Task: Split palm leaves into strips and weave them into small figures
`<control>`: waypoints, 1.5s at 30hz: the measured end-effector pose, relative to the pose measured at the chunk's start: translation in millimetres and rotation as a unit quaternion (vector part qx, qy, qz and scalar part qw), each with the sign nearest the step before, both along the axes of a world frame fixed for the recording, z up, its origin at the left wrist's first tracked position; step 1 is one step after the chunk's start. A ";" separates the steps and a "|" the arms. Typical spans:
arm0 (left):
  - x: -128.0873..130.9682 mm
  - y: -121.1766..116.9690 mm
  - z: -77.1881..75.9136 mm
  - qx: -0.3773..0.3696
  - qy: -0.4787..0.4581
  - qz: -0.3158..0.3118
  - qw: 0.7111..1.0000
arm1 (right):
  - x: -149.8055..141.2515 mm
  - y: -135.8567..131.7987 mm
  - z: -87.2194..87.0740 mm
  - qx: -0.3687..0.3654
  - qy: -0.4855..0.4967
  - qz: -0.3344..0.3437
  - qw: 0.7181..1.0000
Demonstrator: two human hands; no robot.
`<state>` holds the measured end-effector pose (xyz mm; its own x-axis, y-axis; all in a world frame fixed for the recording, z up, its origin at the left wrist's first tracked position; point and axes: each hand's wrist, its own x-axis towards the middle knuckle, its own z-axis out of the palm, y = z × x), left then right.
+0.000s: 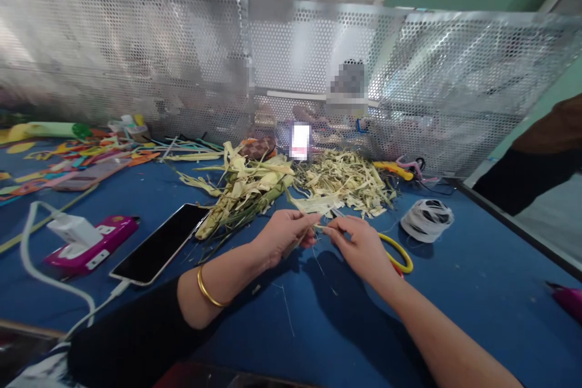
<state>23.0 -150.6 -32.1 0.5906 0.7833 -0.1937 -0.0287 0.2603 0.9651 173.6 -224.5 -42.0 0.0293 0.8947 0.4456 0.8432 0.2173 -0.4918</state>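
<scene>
My left hand [288, 233], with a gold bangle on its wrist, is closed in a pinch on a thin pale strip of corn husk [320, 227]. The fingertips of my right hand [361, 247] are closed on the strip's other side, close to the left. Scissors with a yellow loop handle [404, 254] show beside and behind my right hand; whether that hand also holds them, I cannot tell. Fine threads hang below the fingers. Beyond my hands lie a bundle of corn husks [254, 185] and a heap of husk scraps [348, 179].
At right stands a spool of white twine [427, 221]. A charging phone [161, 245] and a magenta power strip [93, 245] with white cables lie left. Coloured strips [59, 163] cover the far left. A perforated metal screen [191, 66] closes the back of the blue table [477, 291].
</scene>
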 end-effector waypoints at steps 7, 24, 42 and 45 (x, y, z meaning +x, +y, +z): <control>1.5 0.0 3.6 0.055 0.020 0.005 0.998 | -3.1 -8.6 12.3 0.032 0.027 -0.008 0.999; -3.2 1.9 6.9 0.050 0.041 -0.052 0.997 | -2.7 -4.1 13.4 -0.137 0.460 -0.016 0.877; -2.9 -11.9 10.6 0.121 0.106 -0.104 0.982 | 5.2 -2.3 6.1 0.128 0.135 -0.138 0.973; -1.3 -13.2 7.8 0.125 0.112 -0.098 0.981 | 2.7 -5.1 11.4 0.142 0.044 -0.102 0.984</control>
<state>21.7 -163.9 -24.3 0.6989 0.6987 -0.1525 0.2185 -0.0055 0.9758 176.3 -229.7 -30.6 0.2456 0.7063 0.6639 0.8399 0.1869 -0.5096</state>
